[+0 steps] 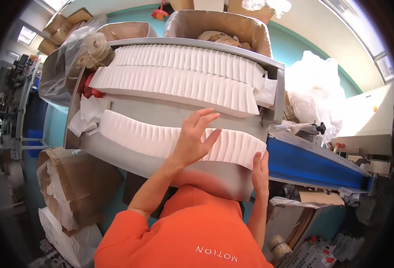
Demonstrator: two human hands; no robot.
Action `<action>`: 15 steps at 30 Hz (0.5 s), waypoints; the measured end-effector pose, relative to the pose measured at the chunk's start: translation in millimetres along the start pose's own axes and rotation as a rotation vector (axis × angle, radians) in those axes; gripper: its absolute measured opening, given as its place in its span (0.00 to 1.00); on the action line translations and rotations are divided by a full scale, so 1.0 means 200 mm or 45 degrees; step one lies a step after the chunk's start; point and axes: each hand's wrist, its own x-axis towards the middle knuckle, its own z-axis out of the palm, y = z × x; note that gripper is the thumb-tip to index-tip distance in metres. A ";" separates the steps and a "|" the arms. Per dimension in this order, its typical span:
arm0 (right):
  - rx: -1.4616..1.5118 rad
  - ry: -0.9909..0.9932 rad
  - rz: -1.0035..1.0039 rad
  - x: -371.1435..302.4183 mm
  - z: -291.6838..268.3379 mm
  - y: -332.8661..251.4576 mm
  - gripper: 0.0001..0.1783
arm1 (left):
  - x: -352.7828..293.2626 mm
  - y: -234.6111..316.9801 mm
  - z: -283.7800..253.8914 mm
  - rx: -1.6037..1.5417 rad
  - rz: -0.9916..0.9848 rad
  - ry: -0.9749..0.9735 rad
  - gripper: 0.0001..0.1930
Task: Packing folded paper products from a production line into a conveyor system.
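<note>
A near row of white folded paper tissues (152,138), packed side by side, lies across the grey metal table (161,107) in front of me. Above its middle, my left hand (194,136) has its fingers spread and holds nothing; whether its fingertips touch the paper I cannot tell. At the row's right end, my right hand (260,172) rests against the end face, thumb and fingers stretched out. Farther back, two longer rows of the same white tissues (174,82) lie against each other along the far side.
Loose white paper pieces (90,114) and a red bundle (92,87) are at the table's left end. A blue conveyor belt (313,163) runs off to the right. Cardboard boxes (174,29) stand behind the table, and a brown carton (78,187) is at the lower left.
</note>
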 end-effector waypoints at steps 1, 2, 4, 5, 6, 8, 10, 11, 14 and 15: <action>-0.030 0.032 0.031 -0.02 -0.02 0.00 0.34 | -0.03 -0.09 -0.09 0.147 -0.016 0.183 0.19; 0.006 0.033 0.030 -0.03 -0.03 0.02 0.34 | -0.07 -0.21 -0.20 0.301 -0.034 0.361 0.18; 0.119 0.013 0.170 -0.02 -0.07 0.07 0.34 | -0.14 -0.44 -0.48 0.657 -0.156 0.662 0.15; 0.092 0.038 0.152 -0.01 -0.06 0.07 0.34 | -0.20 -0.57 -0.64 0.790 -0.255 0.718 0.13; 0.225 -0.022 0.220 -0.01 -0.05 0.04 0.34 | -0.26 -0.68 -0.77 0.875 -0.428 0.793 0.13; 0.184 -0.116 0.236 0.01 -0.03 0.05 0.34 | -0.39 -0.98 -0.99 0.658 -0.848 0.855 0.22; 0.066 -0.164 0.184 0.03 -0.02 0.04 0.34 | -0.52 -1.27 -1.17 0.454 -1.193 0.910 0.25; -0.054 -0.179 0.147 0.05 -0.01 0.03 0.34 | -0.56 -1.35 -1.21 0.450 -1.190 0.929 0.25; -0.111 -0.202 0.150 0.07 -0.06 0.03 0.33 | -0.60 -1.43 -1.28 0.311 -1.281 0.751 0.29; -0.054 -0.210 0.187 0.06 -0.08 0.02 0.34 | -0.53 -1.35 -1.25 0.298 -1.272 0.736 0.29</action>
